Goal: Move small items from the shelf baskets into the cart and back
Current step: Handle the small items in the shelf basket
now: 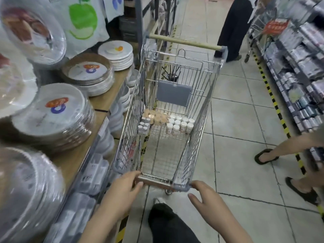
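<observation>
Your left hand rests on the cart front rim, fingers loose, gripping nothing. Your right hand touches the corner, open. White bottles sit inside.

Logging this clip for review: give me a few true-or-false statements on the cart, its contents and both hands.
1. The cart is empty. False: white-capped bottles and tan items sit at its far end.
2. The left hand touches the cart's near rim. True.
3. The right hand holds a bottle. False: it holds nothing, open beside the cart's corner.
4. Wrapped plate stacks fill the left shelf. True.
</observation>
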### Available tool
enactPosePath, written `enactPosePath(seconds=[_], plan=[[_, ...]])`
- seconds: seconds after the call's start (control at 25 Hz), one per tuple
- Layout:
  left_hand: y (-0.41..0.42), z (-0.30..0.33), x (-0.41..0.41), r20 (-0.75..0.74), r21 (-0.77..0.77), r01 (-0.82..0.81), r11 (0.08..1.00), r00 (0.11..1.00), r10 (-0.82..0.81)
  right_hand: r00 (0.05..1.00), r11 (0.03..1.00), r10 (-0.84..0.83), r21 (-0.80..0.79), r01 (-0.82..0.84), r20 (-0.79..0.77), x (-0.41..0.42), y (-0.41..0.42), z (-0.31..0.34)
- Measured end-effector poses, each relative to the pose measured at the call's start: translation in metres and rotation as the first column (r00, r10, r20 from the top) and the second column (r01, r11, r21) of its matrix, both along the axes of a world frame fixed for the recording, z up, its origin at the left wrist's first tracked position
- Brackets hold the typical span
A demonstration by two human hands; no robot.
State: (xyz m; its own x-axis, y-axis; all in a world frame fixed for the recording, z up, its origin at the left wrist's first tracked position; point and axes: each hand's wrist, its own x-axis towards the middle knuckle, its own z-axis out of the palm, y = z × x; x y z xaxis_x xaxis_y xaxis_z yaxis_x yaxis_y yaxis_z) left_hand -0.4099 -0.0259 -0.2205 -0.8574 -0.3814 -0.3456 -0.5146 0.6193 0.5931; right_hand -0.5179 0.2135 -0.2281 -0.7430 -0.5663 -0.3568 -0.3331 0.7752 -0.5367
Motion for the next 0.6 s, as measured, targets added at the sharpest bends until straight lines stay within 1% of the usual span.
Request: enactPosePath(seconds=[0.12, 0.2, 0.28, 0.4, 0.52, 0.6], plan=[[-0.022, -0.011, -0.035, 0.052, 0.060, -0.072, 0.996, 0.996, 0.069, 0.998, 0.999, 0.038, 0.000, -0.038, 0.044, -0.056, -0.035, -0.011], [-0.037, -0.024, -0.056, 0.071, 0.037, -0.082, 0.996, 0.994, 0.079, 0.996, 0.998, 0.068, 0.010, -0.069, 0.064, -0.091, -0.059, -0.025], [-0.051, -0.039, -0.080, 0.102, 0.060, -0.090, 0.994, 0.991, 0.084, 0.993, 0.999, 0.038, 0.028, -0.041, 0.116, -0.122, -0.083, -0.046], [-0.070, -0.077, -0.126, 0.152, 0.080, -0.065, 0.995, 0.987, 0.053, 0.969, 0.997, -0.075, 0.047, 0.065, 0.235, -0.163, -0.114, -0.096], [-0.087, -0.135, -0.179, 0.202, 0.178, -0.084, 0.980, 0.978, 0.047, 0.873, 0.959, -0.281, 0.069, 0.277, 0.399, -0.202, -0.140, -0.154], [-0.095, -0.175, -0.219, 0.218, 0.222, -0.094, 0.971, 0.975, 0.045, 0.808, 0.915, -0.393, 0.097, 0.392, 0.440, -0.228, -0.152, -0.191]])
